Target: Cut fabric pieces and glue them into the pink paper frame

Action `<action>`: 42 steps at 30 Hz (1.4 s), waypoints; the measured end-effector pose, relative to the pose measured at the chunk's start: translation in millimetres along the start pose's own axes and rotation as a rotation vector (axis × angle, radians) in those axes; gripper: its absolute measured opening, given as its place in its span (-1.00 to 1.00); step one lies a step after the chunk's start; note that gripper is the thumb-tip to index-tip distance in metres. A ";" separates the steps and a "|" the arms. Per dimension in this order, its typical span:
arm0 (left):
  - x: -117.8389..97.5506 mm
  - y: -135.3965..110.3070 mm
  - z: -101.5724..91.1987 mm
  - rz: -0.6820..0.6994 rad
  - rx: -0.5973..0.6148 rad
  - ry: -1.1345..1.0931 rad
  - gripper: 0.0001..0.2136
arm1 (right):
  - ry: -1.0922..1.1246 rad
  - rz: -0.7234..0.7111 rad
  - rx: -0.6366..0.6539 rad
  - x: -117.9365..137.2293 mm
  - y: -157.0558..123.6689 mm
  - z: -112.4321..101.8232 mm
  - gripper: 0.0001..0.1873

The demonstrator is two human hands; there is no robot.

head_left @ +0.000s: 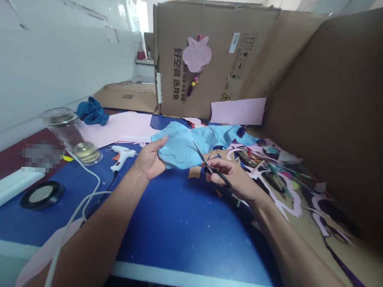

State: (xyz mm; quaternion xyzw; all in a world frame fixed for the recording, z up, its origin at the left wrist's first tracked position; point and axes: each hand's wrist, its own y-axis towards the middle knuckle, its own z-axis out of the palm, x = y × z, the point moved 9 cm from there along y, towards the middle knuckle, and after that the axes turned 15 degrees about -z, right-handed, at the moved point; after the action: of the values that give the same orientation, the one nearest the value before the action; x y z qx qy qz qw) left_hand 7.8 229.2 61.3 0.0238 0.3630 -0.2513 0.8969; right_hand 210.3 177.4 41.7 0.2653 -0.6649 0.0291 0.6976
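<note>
My left hand (151, 159) grips the left end of a light-blue piece of cloth (181, 149), thumb on top and fingers underneath. A dark curved line is visible on the cloth's surface. My right hand (230, 175) is closed around the black handles of a pair of scissors (220, 177). The narrow blades point up and left and lie over the cloth near its middle; whether they are cutting into it I cannot tell. The rest of the cloth trails off to the right, crumpled, with a small dark purple piece on it.
On the left are a white glue gun (122, 158), a lidded glass jar (79, 139), a roll of black tape (43, 195) and a white cable (75, 214). Paper scraps and tools (276, 178) clutter the right. Cardboard panels (257, 48) stand behind the blue table (186, 237).
</note>
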 end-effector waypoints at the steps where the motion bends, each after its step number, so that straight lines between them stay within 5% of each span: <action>1: 0.1 0.2 1.2 -0.003 0.014 0.007 -0.49 | 0.006 0.008 -0.003 -1.0 -0.1 -0.3 -0.48; 42: -1.5 2.9 -1.9 -0.007 0.042 0.073 -0.53 | -0.033 0.066 -0.022 -8.6 -2.0 -4.1 -0.37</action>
State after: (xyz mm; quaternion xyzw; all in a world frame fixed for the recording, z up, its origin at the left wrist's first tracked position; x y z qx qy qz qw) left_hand 7.0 232.7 60.5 0.0502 0.3902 -0.2610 0.8815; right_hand 213.8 180.1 33.0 0.2357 -0.6849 0.0403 0.6883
